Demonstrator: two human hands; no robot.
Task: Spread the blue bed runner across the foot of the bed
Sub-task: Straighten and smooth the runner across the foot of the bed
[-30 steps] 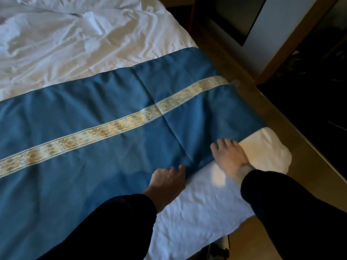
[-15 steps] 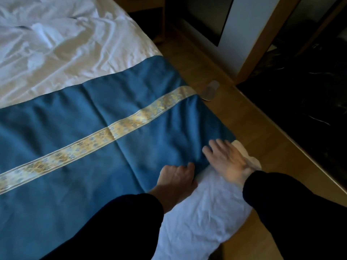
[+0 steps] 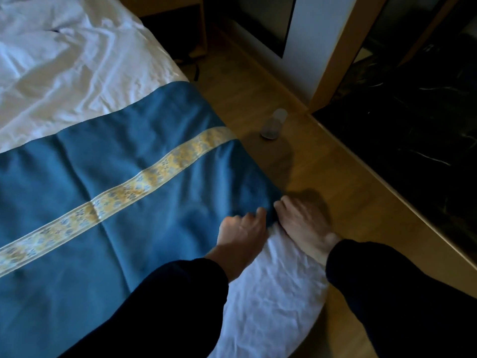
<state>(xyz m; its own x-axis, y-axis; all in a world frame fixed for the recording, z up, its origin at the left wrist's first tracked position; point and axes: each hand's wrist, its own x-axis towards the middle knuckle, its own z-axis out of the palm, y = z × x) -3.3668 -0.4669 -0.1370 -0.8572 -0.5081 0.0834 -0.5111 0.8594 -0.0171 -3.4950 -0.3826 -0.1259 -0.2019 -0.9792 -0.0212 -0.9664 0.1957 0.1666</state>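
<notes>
Change: over the last second the two hands have drawn together at the runner's corner, and the bare white sheet (image 3: 271,301) between that corner and the bed's corner has shrunk; the view has also swung toward the floor.
Meaning: the runner looks close to fully laid, with this corner's edge being settled last.
Runner (image 3: 116,223): lies flat across the foot of the bed, its gold band (image 3: 124,192) running diagonally in the view, a few soft creases left; its far end drops over the bed's side.
White bedding (image 3: 64,60): rumpled above the runner.
Left hand (image 3: 242,228): loosely curled, knuckles up, fingertips at the runner's near edge; whether it pinches cloth cannot be told.
Right hand (image 3: 302,223): flatter, palm down, fingers together, resting by the corner, partly on the white sheet.
Runner to hands: its corner sits just between and under the fingertips of both.
Floor (image 3: 322,177): a small clear cup (image 3: 273,124) lies beside the bed.
</notes>
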